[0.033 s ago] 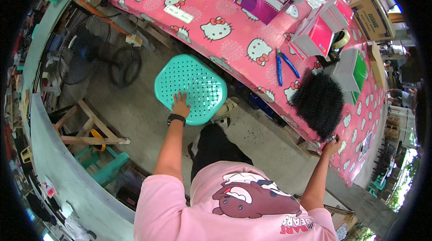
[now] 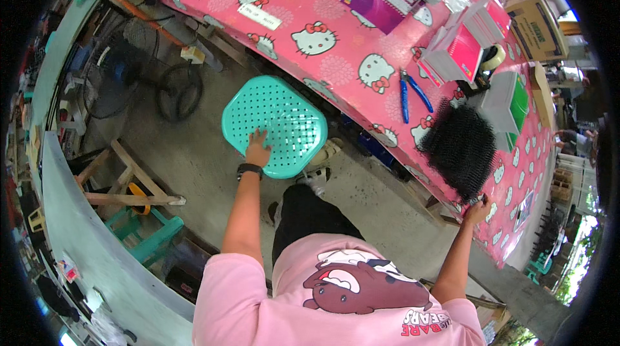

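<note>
My left hand [image 2: 258, 150], with a dark band at the wrist, rests spread on the near edge of a turquoise plastic stool [image 2: 278, 113] whose top is full of small holes. At the table's right edge my right hand [image 2: 476, 209] has its fingers curled; whatever is between them is too small to make out. Just beyond it lies a heap of black spiral binding coils [image 2: 458, 149]. Blue-handled cutting pliers [image 2: 413, 94] lie on the pink patterned tablecloth [image 2: 339, 65], left of the coils.
Purple notebooks [image 2: 374, 3], pink notebooks [image 2: 462, 52] and green notebooks [image 2: 513, 113] stand in stacks on the table. A tape roll [image 2: 494, 57] and a cardboard box [image 2: 535, 23] are near them. Left on the floor are a black fan [image 2: 123, 78], a wooden frame [image 2: 135, 171] and a green stool [image 2: 152, 236].
The whole view has shifted slightly, and my legs have moved a little below the turquoise stool. Both hands keep their places on the stool and at the table edge.
</note>
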Demonstrator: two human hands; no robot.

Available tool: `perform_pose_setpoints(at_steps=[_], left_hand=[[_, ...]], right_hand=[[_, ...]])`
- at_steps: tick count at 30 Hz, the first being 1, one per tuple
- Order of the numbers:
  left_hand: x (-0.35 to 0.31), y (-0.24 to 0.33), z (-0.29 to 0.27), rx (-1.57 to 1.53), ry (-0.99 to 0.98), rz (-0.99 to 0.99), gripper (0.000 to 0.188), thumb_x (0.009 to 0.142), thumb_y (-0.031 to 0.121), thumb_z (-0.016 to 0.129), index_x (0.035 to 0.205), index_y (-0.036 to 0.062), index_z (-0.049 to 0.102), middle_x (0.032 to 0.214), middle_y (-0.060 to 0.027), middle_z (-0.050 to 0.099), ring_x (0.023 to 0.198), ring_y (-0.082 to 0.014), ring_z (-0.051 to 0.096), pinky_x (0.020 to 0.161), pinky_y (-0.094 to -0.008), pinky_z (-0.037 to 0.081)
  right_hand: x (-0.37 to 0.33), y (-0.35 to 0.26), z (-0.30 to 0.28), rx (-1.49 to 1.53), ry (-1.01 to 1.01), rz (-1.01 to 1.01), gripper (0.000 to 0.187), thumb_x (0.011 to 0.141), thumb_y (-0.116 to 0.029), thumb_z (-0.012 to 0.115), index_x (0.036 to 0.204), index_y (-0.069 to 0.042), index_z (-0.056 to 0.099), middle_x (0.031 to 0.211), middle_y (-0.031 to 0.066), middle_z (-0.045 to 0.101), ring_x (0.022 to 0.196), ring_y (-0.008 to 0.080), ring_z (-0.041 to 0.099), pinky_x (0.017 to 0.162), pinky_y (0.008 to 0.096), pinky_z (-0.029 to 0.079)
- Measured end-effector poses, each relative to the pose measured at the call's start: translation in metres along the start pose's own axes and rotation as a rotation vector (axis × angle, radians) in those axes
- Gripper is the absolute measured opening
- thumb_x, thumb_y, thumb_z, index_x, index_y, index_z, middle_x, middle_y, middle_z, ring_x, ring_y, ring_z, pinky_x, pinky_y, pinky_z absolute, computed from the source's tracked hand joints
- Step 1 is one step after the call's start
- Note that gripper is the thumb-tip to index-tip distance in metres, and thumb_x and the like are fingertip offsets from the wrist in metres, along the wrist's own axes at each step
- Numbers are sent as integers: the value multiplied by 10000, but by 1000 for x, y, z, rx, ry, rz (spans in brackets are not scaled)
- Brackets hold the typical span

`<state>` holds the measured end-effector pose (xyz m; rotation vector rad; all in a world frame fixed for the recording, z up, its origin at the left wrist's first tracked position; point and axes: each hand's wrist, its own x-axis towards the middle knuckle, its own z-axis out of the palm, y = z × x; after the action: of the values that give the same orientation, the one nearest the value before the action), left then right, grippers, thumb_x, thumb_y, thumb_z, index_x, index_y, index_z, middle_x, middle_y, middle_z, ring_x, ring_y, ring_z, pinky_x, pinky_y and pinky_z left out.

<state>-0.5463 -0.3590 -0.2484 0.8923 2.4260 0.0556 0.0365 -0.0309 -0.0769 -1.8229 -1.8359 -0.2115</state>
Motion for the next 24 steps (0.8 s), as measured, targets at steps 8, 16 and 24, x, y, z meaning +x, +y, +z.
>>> perform_pose_setpoints(at_steps=[8,16,24], left_hand=[[-17,-156,101,-1383,517,-634,128,840,101,562,897,5,625,795,-77,627,688,-159,594,647,-313,477],[7,-304,388,-1053,318,-777,205,863,220,500,938,110,655,878,-168,641,793,-263,617,726,-370,485],[155,-234,439,-814,-116,-982,429,868,282,535,1265,133,472,1189,-148,537,988,-295,567,807,-421,479]], right_hand=[[12,34,-6,-157,-43,-75,346,787,-192,490,1008,47,603,944,195,623,864,302,581,795,366,436],[21,-7,0,-338,-73,-117,364,792,-245,515,1031,11,614,967,219,621,888,371,578,765,406,439],[-2,-5,-27,-455,52,-123,363,804,-242,505,1044,12,605,975,213,619,897,361,576,775,400,437]])
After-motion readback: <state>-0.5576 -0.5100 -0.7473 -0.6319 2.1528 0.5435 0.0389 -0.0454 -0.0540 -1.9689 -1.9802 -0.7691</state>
